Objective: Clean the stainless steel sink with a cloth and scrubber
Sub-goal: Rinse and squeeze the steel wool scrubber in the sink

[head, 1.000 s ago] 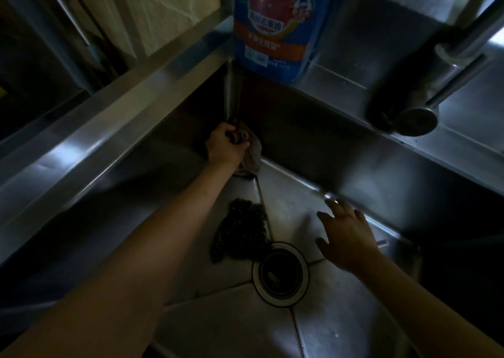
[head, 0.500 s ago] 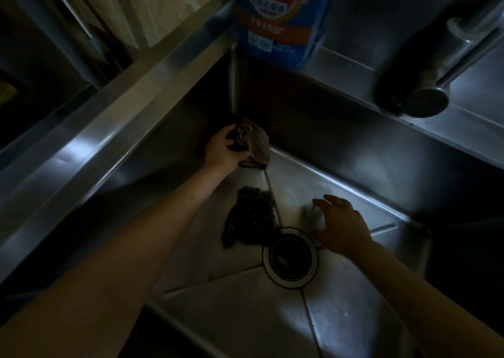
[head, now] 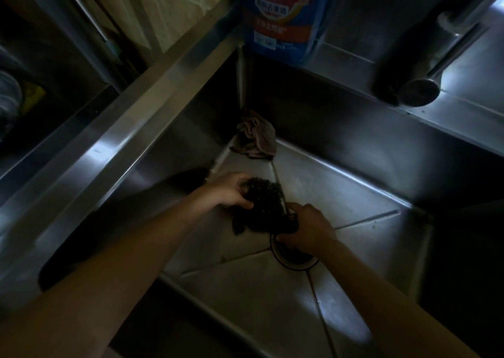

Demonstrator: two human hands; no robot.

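Steel sink [head: 341,183]: my left hand [head: 227,191] and right hand [head: 308,228] both grip the dark scrubber [head: 263,207] beside the drain, presumably bunching it for scouring. Cloth [head: 256,138] parked in the far corner, out of the way.

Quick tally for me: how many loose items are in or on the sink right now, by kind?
Crumpled brown cloth, lying in the sink's far corner: 1
Dark wiry scrubber, held by left hand and right hand: 1
Blue detergent pouch, on the sink ledge: 1
Total: 3
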